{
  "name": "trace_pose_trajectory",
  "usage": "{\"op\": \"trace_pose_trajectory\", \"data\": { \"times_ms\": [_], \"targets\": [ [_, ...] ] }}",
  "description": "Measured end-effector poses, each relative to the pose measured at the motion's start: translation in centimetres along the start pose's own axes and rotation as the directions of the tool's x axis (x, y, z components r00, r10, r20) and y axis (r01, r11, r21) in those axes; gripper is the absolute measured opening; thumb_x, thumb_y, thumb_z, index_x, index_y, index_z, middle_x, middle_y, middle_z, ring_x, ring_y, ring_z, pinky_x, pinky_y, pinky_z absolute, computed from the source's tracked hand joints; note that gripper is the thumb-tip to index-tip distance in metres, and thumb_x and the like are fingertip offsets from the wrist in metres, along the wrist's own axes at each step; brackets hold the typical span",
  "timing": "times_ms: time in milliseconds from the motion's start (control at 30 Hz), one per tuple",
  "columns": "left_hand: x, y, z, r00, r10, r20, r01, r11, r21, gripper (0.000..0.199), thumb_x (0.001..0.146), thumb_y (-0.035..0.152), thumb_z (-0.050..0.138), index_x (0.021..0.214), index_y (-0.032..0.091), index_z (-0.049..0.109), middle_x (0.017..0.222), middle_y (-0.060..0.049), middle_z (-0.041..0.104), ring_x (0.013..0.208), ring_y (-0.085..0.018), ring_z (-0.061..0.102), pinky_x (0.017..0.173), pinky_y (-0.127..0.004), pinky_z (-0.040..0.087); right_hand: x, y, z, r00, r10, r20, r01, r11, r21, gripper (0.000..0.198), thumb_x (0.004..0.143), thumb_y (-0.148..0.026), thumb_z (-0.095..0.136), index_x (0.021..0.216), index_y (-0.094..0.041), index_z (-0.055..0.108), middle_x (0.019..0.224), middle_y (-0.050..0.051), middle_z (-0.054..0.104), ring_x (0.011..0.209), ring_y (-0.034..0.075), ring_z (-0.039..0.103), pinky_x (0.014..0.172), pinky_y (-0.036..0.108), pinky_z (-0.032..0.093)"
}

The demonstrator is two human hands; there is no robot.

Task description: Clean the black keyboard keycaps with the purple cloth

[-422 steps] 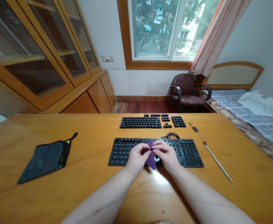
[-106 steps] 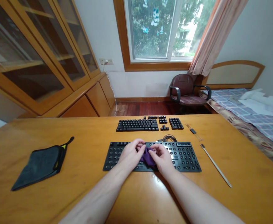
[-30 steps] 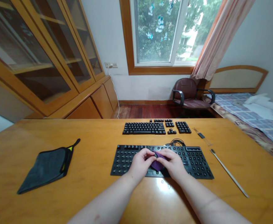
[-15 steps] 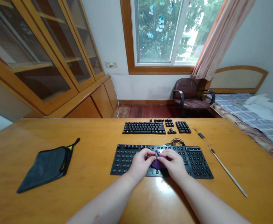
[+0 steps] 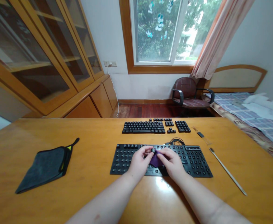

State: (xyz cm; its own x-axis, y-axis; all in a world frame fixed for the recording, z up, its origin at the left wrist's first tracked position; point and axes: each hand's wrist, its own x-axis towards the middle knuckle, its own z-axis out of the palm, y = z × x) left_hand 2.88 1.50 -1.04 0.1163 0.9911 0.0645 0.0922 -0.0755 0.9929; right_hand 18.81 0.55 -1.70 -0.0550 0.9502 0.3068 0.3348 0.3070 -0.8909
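Note:
My left hand pinches a small dark keycap between thumb and fingertips. Pressed between the thumb and fingers of my right hand is a purple cloth, which hangs beside the keycap. Both hands are over the black keyboard, whose key positions are mostly bare, with some keycaps left along its top row. Beyond it, removed black keycaps lie laid out in keyboard order. My fingers hide the middle of the keyboard and part of the cloth.
A folded grey cloth lies at the left of the wooden desk. On the right are a thin brush and a wire keycap puller. A coiled cable rests behind the keyboard.
The keycap has come out from the cloth and now shows at my left fingertips. The cloth has shifted slightly, held by my right hand, and my hands are a little further apart.

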Motion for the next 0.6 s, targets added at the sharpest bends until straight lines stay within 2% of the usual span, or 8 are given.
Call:
{"op": "trace_pose_trajectory", "data": {
  "times_ms": [100,200,267,400,500,600],
  "targets": [
    [0.01,0.19,-0.16,1.000,-0.004,0.015,0.004,1.000,0.007,0.026,0.079,0.024,0.054,0.101,0.017,0.065,0.100,-0.008,0.067,0.091,-0.019,0.062,0.083,-0.032,0.049,0.00,0.13,0.01,1.000,-0.005,0.003,0.005,1.000,0.010,0.017,0.082,-0.028,0.055,0.090,-0.022,0.069,0.088,0.007,0.067,0.085,0.020,0.062,0.079,0.035,0.049],
    [-0.08,0.20,-0.37,0.996,0.055,0.073,-0.061,0.994,0.087,0.027,0.080,0.023,0.053,0.102,0.021,0.067,0.104,-0.006,0.066,0.097,-0.019,0.059,0.090,-0.033,0.045,0.01,0.38,0.07,0.999,0.016,-0.036,-0.015,1.000,0.025,0.018,0.082,-0.029,0.055,0.091,-0.021,0.068,0.089,0.007,0.068,0.085,0.020,0.062,0.078,0.036,0.049],
    [-0.13,0.12,-0.42,0.993,0.063,0.103,-0.075,0.989,0.125,0.028,0.080,0.022,0.051,0.104,0.023,0.067,0.102,-0.006,0.067,0.093,-0.018,0.060,0.087,-0.033,0.046,0.01,0.57,0.14,0.998,0.036,-0.050,-0.034,0.999,0.029,0.017,0.080,-0.030,0.057,0.087,-0.020,0.068,0.086,0.007,0.068,0.081,0.020,0.062,0.076,0.035,0.050],
    [-0.15,0.00,-0.25,0.998,-0.017,0.067,0.012,0.997,0.080,0.027,0.080,0.024,0.051,0.101,0.020,0.068,0.095,-0.006,0.068,0.075,-0.015,0.061,0.075,-0.030,0.051,-0.01,0.80,0.23,0.998,0.048,-0.044,-0.047,0.999,0.021,0.016,0.078,-0.031,0.058,0.084,-0.020,0.069,0.083,0.007,0.068,0.078,0.020,0.062,0.073,0.034,0.050],
    [-0.18,0.06,-0.13,0.998,-0.014,0.064,0.011,0.999,0.043,0.026,0.076,0.023,0.056,0.100,0.019,0.068,0.097,-0.007,0.069,0.080,-0.017,0.062,0.078,-0.030,0.051,0.01,0.80,0.26,0.997,0.050,-0.052,-0.050,0.999,0.010,0.016,0.078,-0.032,0.059,0.083,-0.021,0.069,0.082,0.007,0.067,0.078,0.020,0.062,0.073,0.034,0.050],
    [-0.21,0.20,-0.19,0.998,0.012,0.065,-0.018,0.996,0.091,0.030,0.072,0.023,0.062,0.101,0.020,0.068,0.099,-0.006,0.068,0.084,-0.019,0.062,0.081,-0.033,0.050,0.03,0.74,0.29,0.998,0.054,-0.040,-0.054,0.999,0.004,0.016,0.078,-0.033,0.060,0.083,-0.022,0.070,0.082,0.006,0.067,0.078,0.020,0.062,0.073,0.034,0.050]
  ]
}}
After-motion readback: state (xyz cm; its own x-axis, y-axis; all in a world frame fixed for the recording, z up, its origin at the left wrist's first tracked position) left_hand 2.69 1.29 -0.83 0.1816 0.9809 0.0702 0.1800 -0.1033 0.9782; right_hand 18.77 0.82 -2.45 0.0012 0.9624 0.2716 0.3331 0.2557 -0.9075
